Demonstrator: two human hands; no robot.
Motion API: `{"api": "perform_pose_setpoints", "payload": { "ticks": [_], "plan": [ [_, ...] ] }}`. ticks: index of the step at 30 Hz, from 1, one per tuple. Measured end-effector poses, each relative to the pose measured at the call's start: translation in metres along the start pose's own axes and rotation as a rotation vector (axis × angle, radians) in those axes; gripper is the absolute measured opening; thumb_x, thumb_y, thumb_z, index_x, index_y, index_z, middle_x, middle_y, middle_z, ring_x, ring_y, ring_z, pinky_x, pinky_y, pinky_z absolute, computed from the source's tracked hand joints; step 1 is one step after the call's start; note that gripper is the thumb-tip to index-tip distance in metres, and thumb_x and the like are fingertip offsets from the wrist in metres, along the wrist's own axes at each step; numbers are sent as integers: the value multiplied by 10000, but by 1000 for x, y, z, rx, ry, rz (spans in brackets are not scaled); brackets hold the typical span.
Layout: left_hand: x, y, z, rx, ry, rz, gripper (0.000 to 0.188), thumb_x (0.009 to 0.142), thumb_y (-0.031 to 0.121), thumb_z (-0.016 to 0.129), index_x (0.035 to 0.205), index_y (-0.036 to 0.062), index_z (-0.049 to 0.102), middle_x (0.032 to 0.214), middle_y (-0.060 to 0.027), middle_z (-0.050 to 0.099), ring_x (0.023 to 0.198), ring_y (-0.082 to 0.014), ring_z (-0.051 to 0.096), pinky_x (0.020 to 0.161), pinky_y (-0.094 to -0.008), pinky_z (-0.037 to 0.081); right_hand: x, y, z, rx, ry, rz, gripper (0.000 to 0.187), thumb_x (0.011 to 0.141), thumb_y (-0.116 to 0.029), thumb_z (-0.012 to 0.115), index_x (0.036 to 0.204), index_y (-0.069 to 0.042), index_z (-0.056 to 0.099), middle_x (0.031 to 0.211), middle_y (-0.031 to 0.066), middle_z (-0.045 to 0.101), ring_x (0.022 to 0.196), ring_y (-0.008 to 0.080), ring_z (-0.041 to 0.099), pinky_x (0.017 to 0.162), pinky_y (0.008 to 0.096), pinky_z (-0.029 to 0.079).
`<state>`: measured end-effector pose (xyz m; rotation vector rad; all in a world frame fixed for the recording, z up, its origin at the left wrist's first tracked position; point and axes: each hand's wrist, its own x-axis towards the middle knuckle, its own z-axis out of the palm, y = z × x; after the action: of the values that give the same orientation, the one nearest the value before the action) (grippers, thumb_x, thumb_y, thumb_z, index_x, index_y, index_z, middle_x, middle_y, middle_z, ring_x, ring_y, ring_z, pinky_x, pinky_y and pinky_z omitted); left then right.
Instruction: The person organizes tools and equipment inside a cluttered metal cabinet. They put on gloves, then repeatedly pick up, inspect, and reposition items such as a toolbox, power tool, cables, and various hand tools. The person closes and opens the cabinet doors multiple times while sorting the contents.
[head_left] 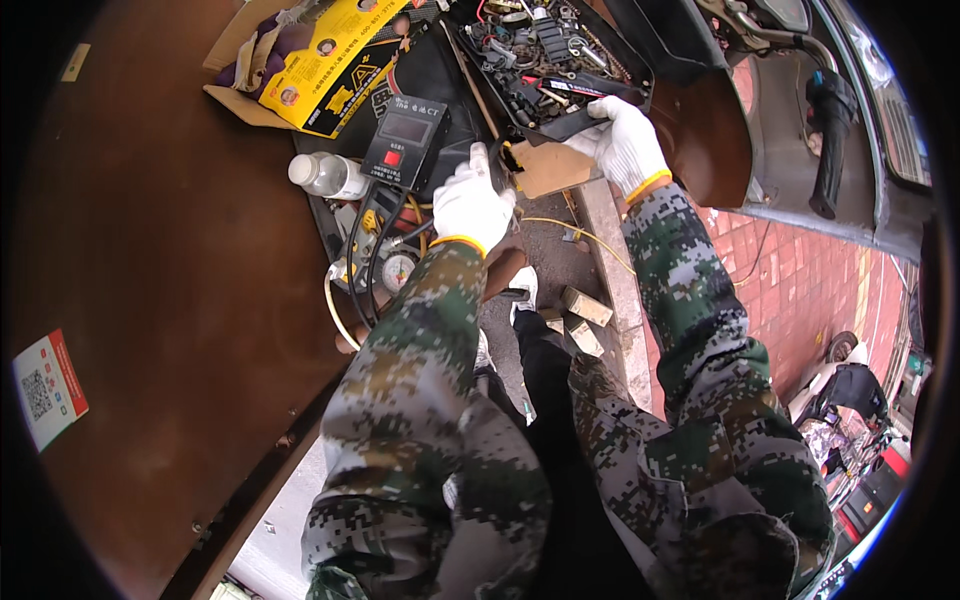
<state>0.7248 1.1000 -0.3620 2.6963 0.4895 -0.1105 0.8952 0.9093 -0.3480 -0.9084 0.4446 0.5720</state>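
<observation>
My left hand [472, 204], in a white knit glove with a yellow cuff, is closed with its fingers curled; what it grips, if anything, is hidden. Just beside it is the left end of a torn piece of brown cardboard [552, 170]. The right edge of that cardboard is pinched in my right hand [632, 148], gloved the same way. Past both hands stands a black tray [648, 90] heaped with loose metal parts [555, 40] and small tools. A black tester box [408, 140] with a red switch and cables lies left of my left hand.
A white-capped bottle [335, 176] and a round pressure gauge [398, 270] lie near the tester. Behind is an open yellow and black carton [335, 65]. A brown panel [180, 250] fills the left. At right is a handlebar grip [830, 145]; small blocks [586, 306] lie below.
</observation>
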Motion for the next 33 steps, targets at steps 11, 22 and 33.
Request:
{"api": "perform_pose_setpoints", "payload": {
  "ticks": [11, 22, 33],
  "plan": [
    [-76, -59, -119, -360, 33, 175, 215, 972, 128, 790, 1150, 6, 781, 1024, -169, 785, 904, -361, 754, 813, -426, 596, 32, -43, 11, -76, -149, -18, 249, 1020, -72, 564, 1155, 132, 609, 1182, 337, 719, 1103, 514, 771, 1048, 649, 654],
    [-95, -49, -135, -1467, 436, -231, 332, 1007, 201, 805, 1156, -82, 714, 878, -76, 698, 801, -165, 630, 849, -359, 526, -8, 91, 64, 372, -65, 74, 237, 1057, -108, 588, 1154, 106, 624, 1170, 289, 752, 1082, 417, 787, 1068, 525, 666],
    [-134, -29, -159, -1408, 439, -307, 333, 1096, 181, 720, 1338, -47, 696, 1073, -78, 771, 1038, -161, 716, 1029, -333, 527, -77, 140, -2, 254, -29, 124, 352, 1109, -172, 614, 1323, 106, 605, 1270, 307, 708, 1175, 443, 754, 1035, 535, 669]
  ]
}}
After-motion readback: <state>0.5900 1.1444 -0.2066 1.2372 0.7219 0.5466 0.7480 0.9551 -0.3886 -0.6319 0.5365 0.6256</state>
